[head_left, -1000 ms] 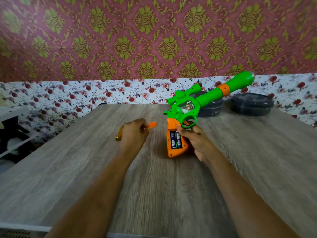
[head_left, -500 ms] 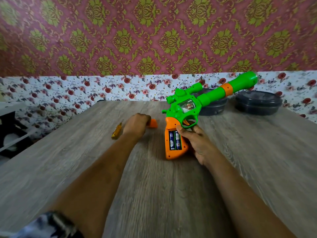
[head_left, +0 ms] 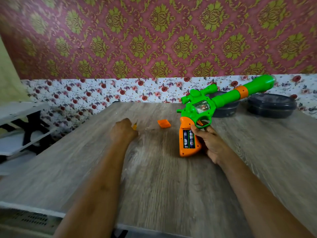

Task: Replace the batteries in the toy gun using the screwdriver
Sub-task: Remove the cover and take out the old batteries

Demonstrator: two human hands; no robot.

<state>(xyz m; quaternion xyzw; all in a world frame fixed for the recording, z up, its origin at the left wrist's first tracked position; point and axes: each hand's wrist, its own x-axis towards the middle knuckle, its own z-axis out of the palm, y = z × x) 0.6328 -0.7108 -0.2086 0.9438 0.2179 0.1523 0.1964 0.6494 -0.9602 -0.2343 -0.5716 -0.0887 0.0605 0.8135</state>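
Observation:
My right hand [head_left: 208, 143] grips the orange handle of the green toy gun [head_left: 223, 100], whose long barrel points up to the right. The handle's battery compartment is uncovered, and two batteries [head_left: 188, 139] sit side by side in it. The orange battery cover [head_left: 164, 123] lies loose on the wooden table [head_left: 163, 186], left of the gun. Further left, my left hand [head_left: 122, 132] is curled over the yellow screwdriver [head_left: 135, 126]; only a small yellow end shows past my knuckles.
Two dark round lidded containers [head_left: 271, 105] stand at the back right, one partly behind the gun's barrel. The floral wall runs along the table's far edge. A white shelf [head_left: 18, 117] stands off the table's left side.
My left hand has let go of the orange cover, which now lies on the table, and moved left onto the screwdriver. My right hand still holds the gun in place.

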